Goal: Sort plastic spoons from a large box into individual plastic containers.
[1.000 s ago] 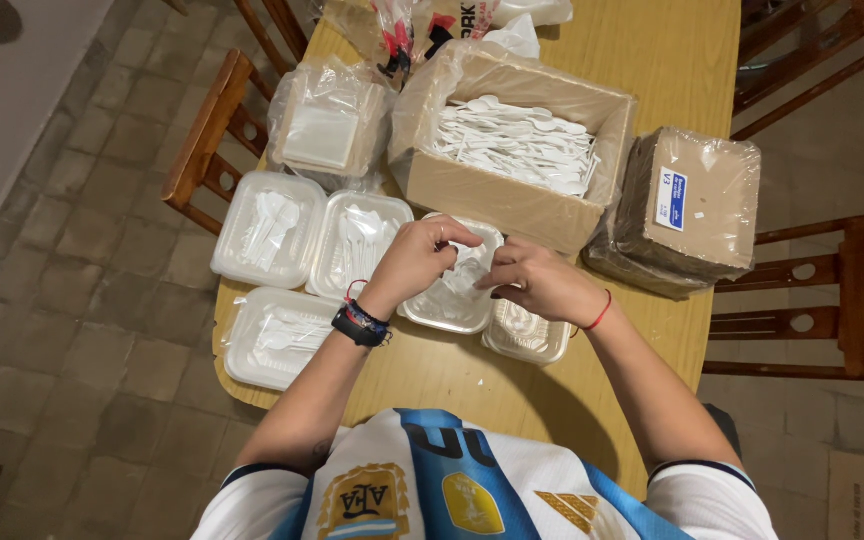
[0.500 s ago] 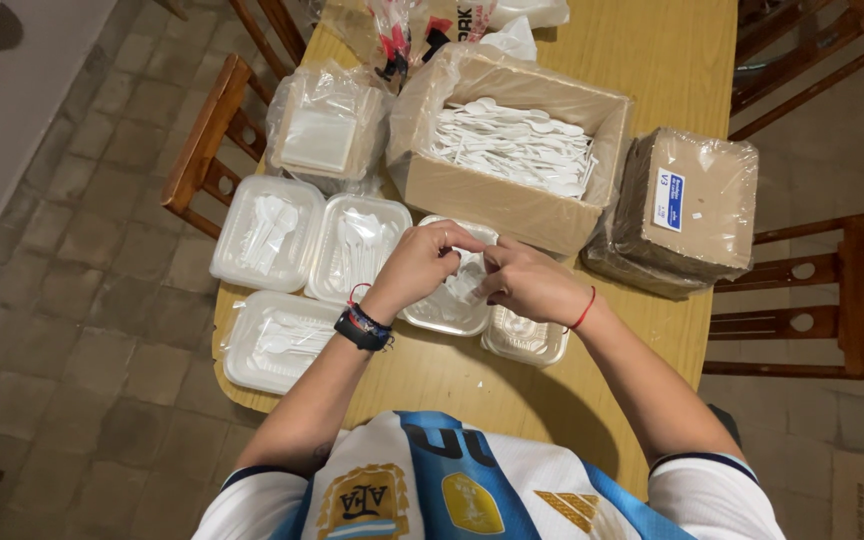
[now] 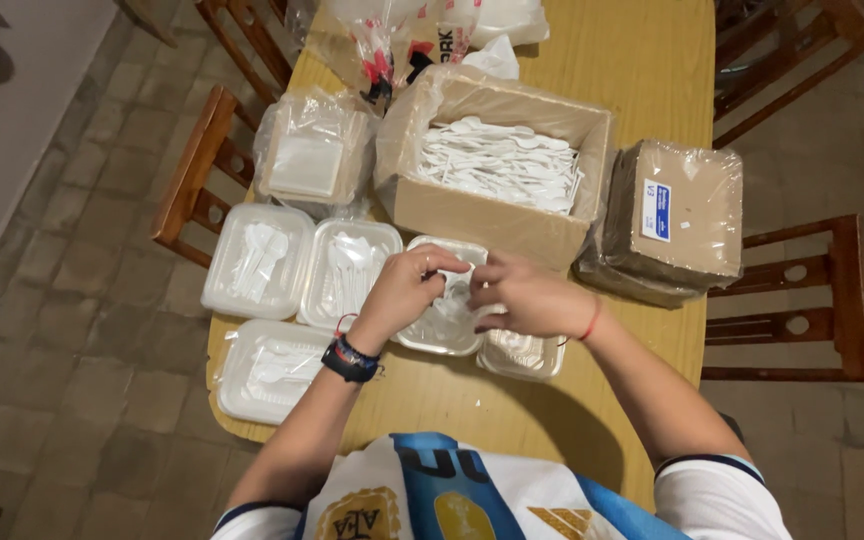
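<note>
Sitting on a light wooden dining table (image 3: 642,80) above a grey stone-tiled floor (image 3: 62,330): a clear plastic lidded tray (image 3: 439,335), near the table's front edge and just in front of the cardboard box. Hovering over it, the left hand (image 3: 407,290), fingers curled and pinching something small and white at the tray's top, too hidden to identify; wearing a dark wristband with a red thread (image 3: 350,358). Meeting it from the other side, the right hand (image 3: 527,297), fingers bent and closing on the same spot, fingertips nearly touching those of the left, a thin red cord (image 3: 591,322) circling its wrist. Lying just beside the tray, partly under the right wrist, a small foil container (image 3: 522,355). Resting to the left, three closed clear plastic trays holding white cutlery (image 3: 257,260), (image 3: 347,272), (image 3: 267,368). Standing behind the hands, an open brown cardboard box filled with white plastic spoons (image 3: 497,165). Lying to its right, a shrink-wrapped stack of brown cardboard boxes (image 3: 677,220); to its left, a plastic-wrapped bundle of white containers (image 3: 312,150). Flanking the table, brown wooden chairs (image 3: 802,310).
</note>
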